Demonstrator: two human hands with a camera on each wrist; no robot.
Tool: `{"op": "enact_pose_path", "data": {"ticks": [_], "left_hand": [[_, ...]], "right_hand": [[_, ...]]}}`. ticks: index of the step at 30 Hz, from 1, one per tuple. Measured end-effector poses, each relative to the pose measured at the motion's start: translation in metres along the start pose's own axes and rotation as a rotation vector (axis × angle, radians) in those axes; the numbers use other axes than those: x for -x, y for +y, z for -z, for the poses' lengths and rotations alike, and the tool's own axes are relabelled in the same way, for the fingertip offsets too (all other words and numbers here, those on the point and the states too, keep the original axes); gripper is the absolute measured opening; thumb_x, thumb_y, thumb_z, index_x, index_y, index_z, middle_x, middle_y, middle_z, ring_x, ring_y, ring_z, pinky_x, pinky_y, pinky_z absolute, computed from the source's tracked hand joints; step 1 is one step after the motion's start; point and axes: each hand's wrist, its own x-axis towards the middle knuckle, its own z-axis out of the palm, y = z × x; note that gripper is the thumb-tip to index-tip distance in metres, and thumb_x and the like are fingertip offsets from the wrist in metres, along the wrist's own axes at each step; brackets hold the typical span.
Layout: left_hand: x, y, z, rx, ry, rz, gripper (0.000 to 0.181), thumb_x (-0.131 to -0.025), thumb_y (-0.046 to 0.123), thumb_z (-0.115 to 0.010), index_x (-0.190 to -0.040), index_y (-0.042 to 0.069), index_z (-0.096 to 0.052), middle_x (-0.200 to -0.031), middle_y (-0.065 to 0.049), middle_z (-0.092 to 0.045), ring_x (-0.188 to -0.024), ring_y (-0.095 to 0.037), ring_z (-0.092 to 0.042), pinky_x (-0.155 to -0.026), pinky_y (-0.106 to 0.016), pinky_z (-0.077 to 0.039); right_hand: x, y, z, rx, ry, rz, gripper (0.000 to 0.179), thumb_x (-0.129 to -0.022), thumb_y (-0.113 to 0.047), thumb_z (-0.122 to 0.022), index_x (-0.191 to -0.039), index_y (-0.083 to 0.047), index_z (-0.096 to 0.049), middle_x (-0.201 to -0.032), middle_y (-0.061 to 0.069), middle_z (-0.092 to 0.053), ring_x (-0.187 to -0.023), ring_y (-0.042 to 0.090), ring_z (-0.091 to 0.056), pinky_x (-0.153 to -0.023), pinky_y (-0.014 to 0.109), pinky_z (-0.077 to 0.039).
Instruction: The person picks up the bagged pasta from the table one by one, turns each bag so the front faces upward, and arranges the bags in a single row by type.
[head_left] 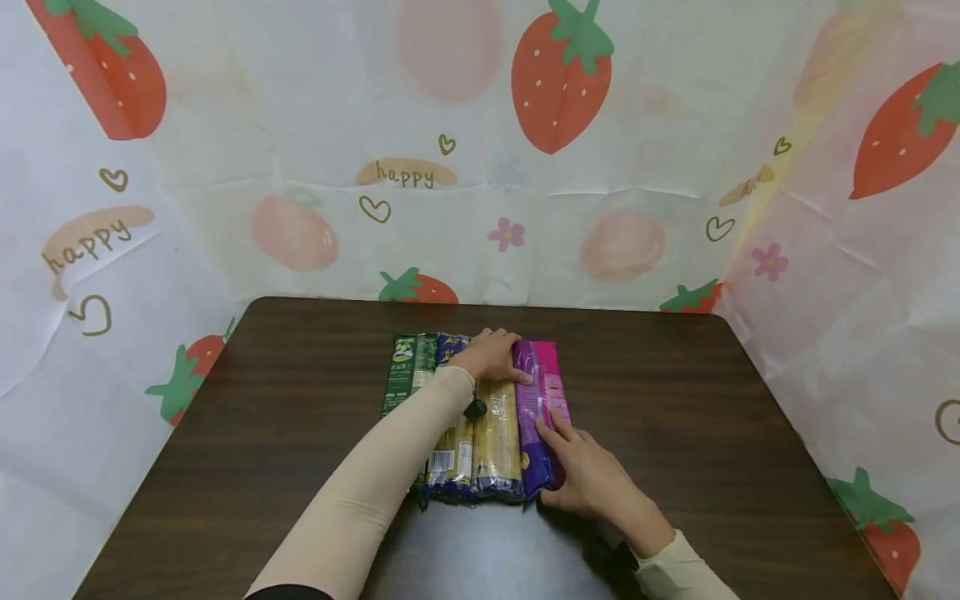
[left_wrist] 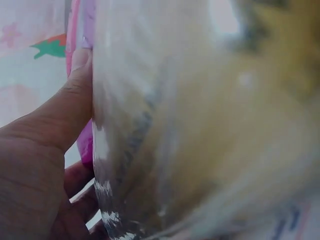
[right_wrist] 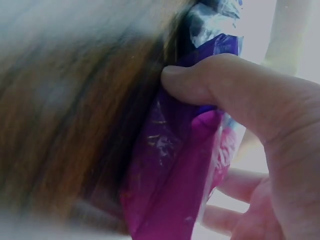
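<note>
Purple packet on dark table, strawberry-print sheeting around; right hand pinching it, left hand spread.

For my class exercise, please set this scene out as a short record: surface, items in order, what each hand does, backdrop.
Surface: dark wooden table
Items, left to right: green packet, blue-topped packet, yellow packet, purple-and-pink packet
Arrangement: side by side in a row
Left hand: over the far end of the row, thumb touching the purple-and-pink packet
Right hand: holds the purple-and-pink packet at its right side, towards the near end
Backdrop: white sheet printed with strawberries and hearts
</note>
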Motion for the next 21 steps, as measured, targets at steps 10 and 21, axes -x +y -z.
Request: {"op": "enact_pose_path", "data": {"ticks": [10, 21], "left_hand": [[-0.002, 0.001, 0.007, 0.047, -0.01, -0.017, 0.087, -0.094, 0.058, -0.08, -0.16, 0.01, -0.048, -0.159, -0.013, -0.053, -0.152, -0.036, -0.041, -0.125, -0.047, -0.036], [0.0, -0.003, 0.016, 0.027, -0.039, -0.115, 0.087, -0.096, 0.055, -0.078, -0.16, 0.004, -0.047, -0.159, -0.017, -0.053, -0.151, -0.038, -0.044, -0.132, -0.052, -0.022]], "right_hand": [[0.002, 0.015, 0.008, -0.076, 0.042, 0.107, 0.099, -0.073, -0.027, -0.099, -0.158, -0.003, -0.054, -0.169, 0.024, -0.037, -0.138, 0.048, -0.055, -0.108, 0.058, -0.053], [0.007, 0.028, 0.012, -0.181, 0.022, 0.202, 0.095, -0.077, -0.02, -0.095, -0.159, -0.001, -0.051, -0.168, 0.028, -0.037, -0.143, 0.049, -0.051, -0.111, 0.061, -0.05]]}}
